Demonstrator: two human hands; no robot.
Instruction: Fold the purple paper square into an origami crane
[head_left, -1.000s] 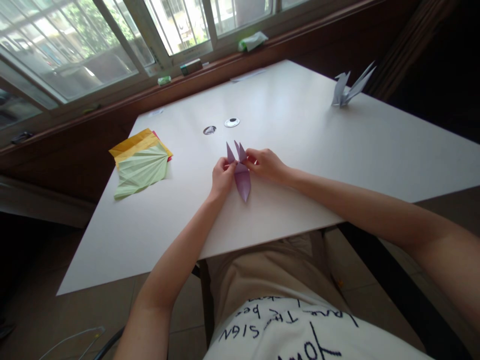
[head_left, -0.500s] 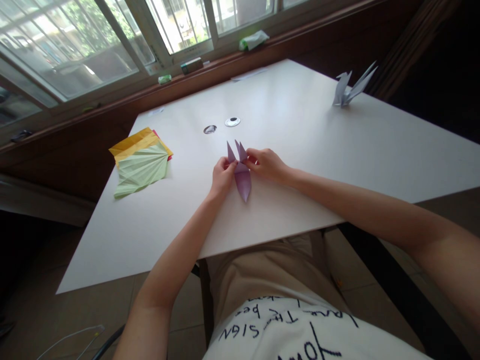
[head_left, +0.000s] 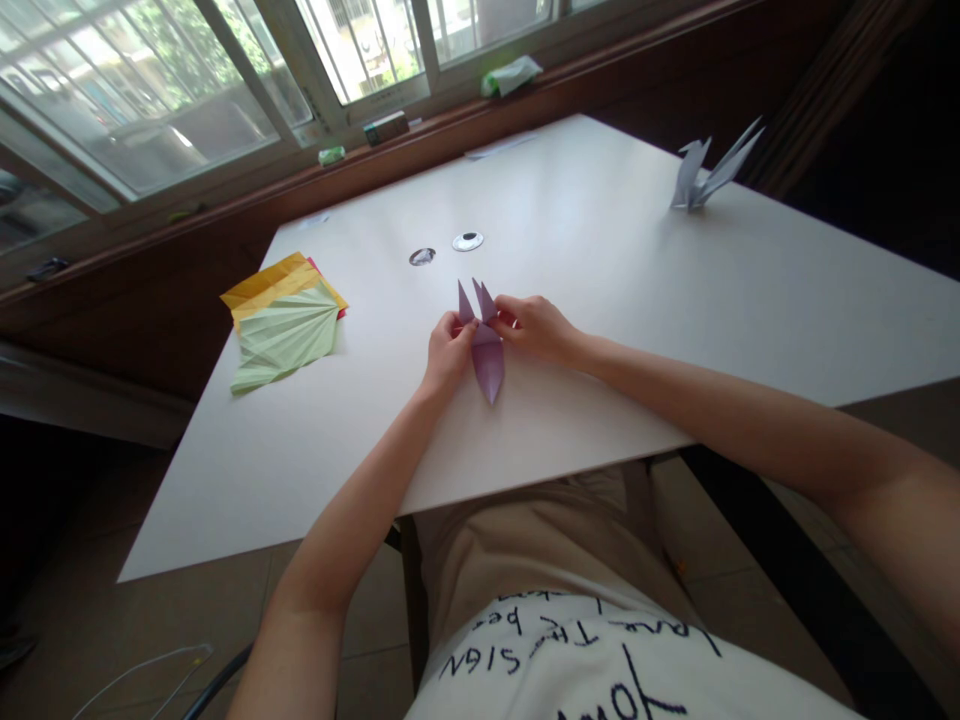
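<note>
A folded piece of purple origami paper (head_left: 488, 372) is held between my two hands over the white table, its pointed tips facing away from me and a broad petal-shaped flap facing me. My left hand (head_left: 450, 348) pinches its left side with thumb and fingers. On the opposite side, my right hand (head_left: 534, 328) has its thumb and fingertips closed on the base of the right-hand tips. Part of the folds is hidden behind my fingers.
Creased green paper (head_left: 289, 335) lies over yellow paper (head_left: 270, 285) and a bit of red at left. A grey-white origami crane (head_left: 705, 178) stands at back right. Beyond my hands are a round table hole (head_left: 422, 257) and a white oval piece with a black spot (head_left: 468, 241).
The view has shifted very slightly. Both hands keep their pinch on the purple origami paper, with hardly any movement.
</note>
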